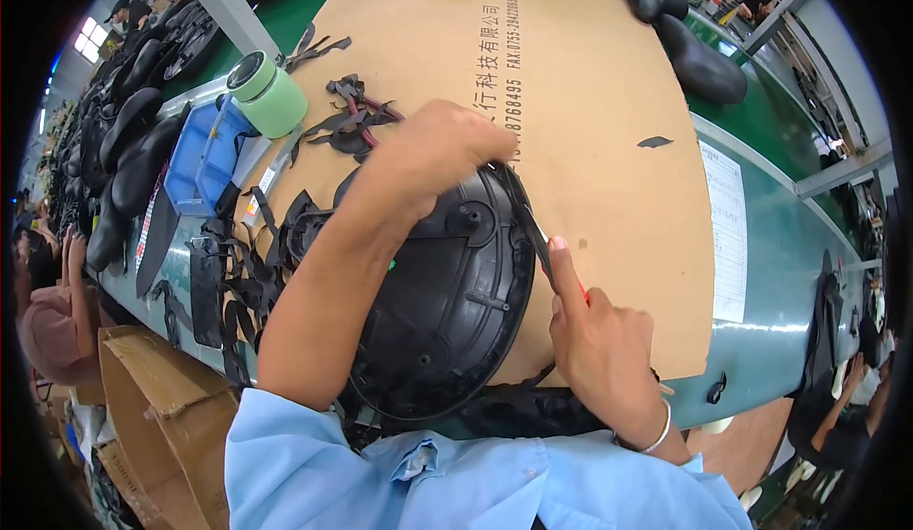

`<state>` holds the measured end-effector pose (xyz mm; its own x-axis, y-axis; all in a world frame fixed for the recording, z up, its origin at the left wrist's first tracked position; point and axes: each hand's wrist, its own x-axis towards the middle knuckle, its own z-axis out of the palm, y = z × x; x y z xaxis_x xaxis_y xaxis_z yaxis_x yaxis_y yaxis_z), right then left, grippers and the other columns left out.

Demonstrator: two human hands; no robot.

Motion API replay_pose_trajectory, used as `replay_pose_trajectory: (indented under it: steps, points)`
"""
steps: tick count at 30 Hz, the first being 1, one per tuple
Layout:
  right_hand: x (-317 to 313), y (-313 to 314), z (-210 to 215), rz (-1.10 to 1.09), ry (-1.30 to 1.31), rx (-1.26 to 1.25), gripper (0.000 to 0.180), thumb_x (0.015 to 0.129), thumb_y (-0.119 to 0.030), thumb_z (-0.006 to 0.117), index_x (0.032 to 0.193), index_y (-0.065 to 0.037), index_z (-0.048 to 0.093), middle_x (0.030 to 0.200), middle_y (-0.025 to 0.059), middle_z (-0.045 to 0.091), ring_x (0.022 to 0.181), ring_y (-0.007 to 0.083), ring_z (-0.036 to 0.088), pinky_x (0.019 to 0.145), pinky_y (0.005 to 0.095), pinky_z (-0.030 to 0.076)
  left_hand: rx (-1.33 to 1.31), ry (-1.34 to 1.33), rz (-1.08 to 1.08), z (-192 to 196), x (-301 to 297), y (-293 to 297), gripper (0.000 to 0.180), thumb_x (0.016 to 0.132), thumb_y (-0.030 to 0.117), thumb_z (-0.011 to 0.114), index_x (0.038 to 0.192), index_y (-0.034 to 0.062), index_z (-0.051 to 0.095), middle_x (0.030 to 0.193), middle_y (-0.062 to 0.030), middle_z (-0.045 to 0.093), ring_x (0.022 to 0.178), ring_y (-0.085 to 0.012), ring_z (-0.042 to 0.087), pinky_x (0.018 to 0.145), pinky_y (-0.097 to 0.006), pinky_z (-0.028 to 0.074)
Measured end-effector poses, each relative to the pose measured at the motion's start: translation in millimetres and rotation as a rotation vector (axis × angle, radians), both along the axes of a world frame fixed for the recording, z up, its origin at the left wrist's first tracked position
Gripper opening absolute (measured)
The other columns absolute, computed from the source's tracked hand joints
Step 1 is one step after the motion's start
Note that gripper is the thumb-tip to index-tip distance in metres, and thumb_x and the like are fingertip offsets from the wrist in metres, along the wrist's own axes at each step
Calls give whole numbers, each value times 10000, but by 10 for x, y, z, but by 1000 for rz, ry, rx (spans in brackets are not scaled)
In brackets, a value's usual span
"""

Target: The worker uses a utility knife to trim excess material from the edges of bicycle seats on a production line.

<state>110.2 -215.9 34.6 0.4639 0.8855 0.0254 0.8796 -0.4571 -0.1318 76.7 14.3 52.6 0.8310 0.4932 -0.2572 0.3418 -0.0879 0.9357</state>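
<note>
The black seat base (428,302) looks like hard moulded plastic, ribbed and glossy. The brown cardboard sheet (623,235) is matt and fairly smooth, while the green surface (770,340) has a slick shine. Black trimmings (252,283) look thin and pliable — mostly dull. The blue bin (195,173) is shiny plastic; the light-blue sleeve (285,444) is creased cloth — matt, soft-looking.

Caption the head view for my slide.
Left hand at the rim of a black molded shell, right hand holding a partly red tool beside it, black scraps nearby.
</note>
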Motion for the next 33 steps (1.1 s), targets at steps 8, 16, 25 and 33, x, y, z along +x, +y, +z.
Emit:
replay_pose_trajectory:
  steps: [8, 16, 25, 33]
  points:
    - [-186, -377, 37, -12, 114, 13, 595, 824, -110, 576, 1377, -22, 377, 571, 131, 546, 436, 254, 549, 385, 406, 359, -498, -1137, 340, 379, -604, 215, 165, 885, 261, 573, 827, 112, 530, 651, -8, 524, 705, -138, 505, 746, -375, 404]
    - [50, -442, -79, -240, 1005, 532, 429, 994, -219, 415, 1339, 25, 340, 765, 57, 534, 575, 87, 504, 531, 244, 428, 309, 498, -295, -217, -797, 237, 593, 866, 479, 589, 1183, -21, 573, 1099, -155, 610, 999, -205, 588, 896, -308, 440]
    - [187, -506, -351, -135, 849, 523, 514, 949, -97, 428, 1410, 43, 246, 951, 168, 597, 593, 228, 540, 606, 320, 467, 62, 13, 333, -76, -1506, -51, 554, 777, 200, 740, 1231, -27, 517, 1149, -129, 592, 1033, -211, 569, 920, -322, 447]
    - [376, -197, -332, 235, 355, 252, 689, 817, -14, 531, 1452, -163, 308, 783, 131, 514, 578, 288, 552, 509, 367, 455, 190, 74, 445, -65, -1578, -245, 563, 753, 290, 754, 1174, -29, 560, 1072, -138, 624, 975, -211, 590, 879, -318, 454]
